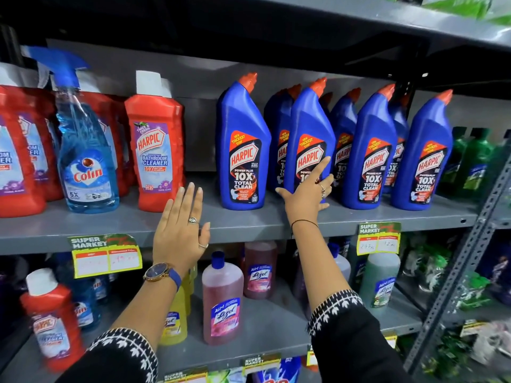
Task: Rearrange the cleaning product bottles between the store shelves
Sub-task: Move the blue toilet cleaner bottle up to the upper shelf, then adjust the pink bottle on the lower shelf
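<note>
Several blue Harpic toilet cleaner bottles with orange caps stand on the upper grey shelf (pixel 249 222). My right hand (pixel 308 193) grips the lower part of one blue Harpic bottle (pixel 308 125), which sits slightly raised and tilted. Another blue Harpic bottle (pixel 243 145) stands alone to its left. My left hand (pixel 181 230) hovers flat with fingers spread in front of the shelf edge, holding nothing. A red Harpic bathroom cleaner bottle (pixel 156 142) and a blue Colin spray bottle (pixel 85 150) stand further left.
More red bottles (pixel 19 153) fill the far left. Green bottles (pixel 475 158) stand at the right. The lower shelf holds pink Lizol bottles (pixel 222 297), a yellow bottle (pixel 174 322), a green bottle (pixel 380 280) and a red bottle (pixel 52 319). A metal upright (pixel 453 272) stands right.
</note>
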The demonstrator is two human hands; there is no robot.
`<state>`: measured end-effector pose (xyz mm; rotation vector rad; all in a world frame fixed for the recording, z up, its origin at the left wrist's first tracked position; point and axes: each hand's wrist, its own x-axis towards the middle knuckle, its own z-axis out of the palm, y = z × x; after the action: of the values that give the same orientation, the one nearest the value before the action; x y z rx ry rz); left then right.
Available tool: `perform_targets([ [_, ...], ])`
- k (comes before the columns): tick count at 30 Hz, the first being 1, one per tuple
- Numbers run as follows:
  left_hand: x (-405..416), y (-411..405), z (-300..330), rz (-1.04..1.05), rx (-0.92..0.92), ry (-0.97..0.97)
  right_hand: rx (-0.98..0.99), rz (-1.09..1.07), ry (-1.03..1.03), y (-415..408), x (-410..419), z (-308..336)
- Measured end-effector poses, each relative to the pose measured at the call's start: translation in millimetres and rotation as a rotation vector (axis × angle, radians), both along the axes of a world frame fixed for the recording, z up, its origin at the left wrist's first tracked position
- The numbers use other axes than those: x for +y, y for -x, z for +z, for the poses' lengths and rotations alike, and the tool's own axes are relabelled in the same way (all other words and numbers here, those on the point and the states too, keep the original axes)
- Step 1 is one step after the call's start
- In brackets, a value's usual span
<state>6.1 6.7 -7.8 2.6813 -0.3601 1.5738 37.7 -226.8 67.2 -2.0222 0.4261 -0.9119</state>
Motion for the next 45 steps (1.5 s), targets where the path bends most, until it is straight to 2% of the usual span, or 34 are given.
perform_targets([
  [22,-2,-3,1,0.008,-0.011,0.002,-0.031,-0.035,0.018,-1,1,-2],
  [24,-2,-3,1,0.006,-0.016,0.0,-0.097,-0.102,0.084,7,4,-7],
  [26,-3,-3,1,0.005,-0.023,-0.001,-0.254,-0.153,0.131,23,15,-23],
  [29,-3,-4,1,0.006,-0.027,-0.002,-0.398,-0.058,0.049,55,45,-73],
  [33,-1,-4,-1,-0.011,-0.04,-0.006,-0.303,0.125,-0.038,86,85,-155],
  [36,0,-5,-1,-0.007,-0.058,-0.014,-0.147,0.28,-0.046,84,101,-197],
  [40,0,-5,-2,-0.003,-0.067,-0.025,0.16,0.415,-0.124,71,114,-222],
  [45,-1,-5,-3,0.007,-0.075,-0.032,0.308,0.408,-0.112,58,128,-235],
])
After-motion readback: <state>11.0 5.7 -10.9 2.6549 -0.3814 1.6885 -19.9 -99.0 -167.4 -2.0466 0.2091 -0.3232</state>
